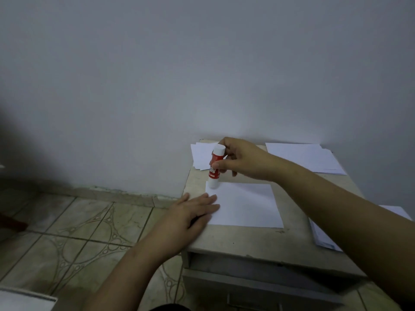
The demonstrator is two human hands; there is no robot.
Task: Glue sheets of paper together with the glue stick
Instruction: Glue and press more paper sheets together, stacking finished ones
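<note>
A white sheet of paper (244, 205) lies flat in the middle of a small beige table (298, 243). My right hand (242, 159) grips a red and white glue stick (215, 168), held nearly upright with its lower end touching the sheet's far left corner. My left hand (193, 209) lies flat with straight fingers pressing on the sheet's left edge.
Stacks of white paper lie on the table at the back left (201, 154), back right (307, 158) and right edge (323, 234). The table stands against a pale wall (202, 75). Patterned floor tiles (78, 232) stretch to the left, and a drawer front shows below the tabletop.
</note>
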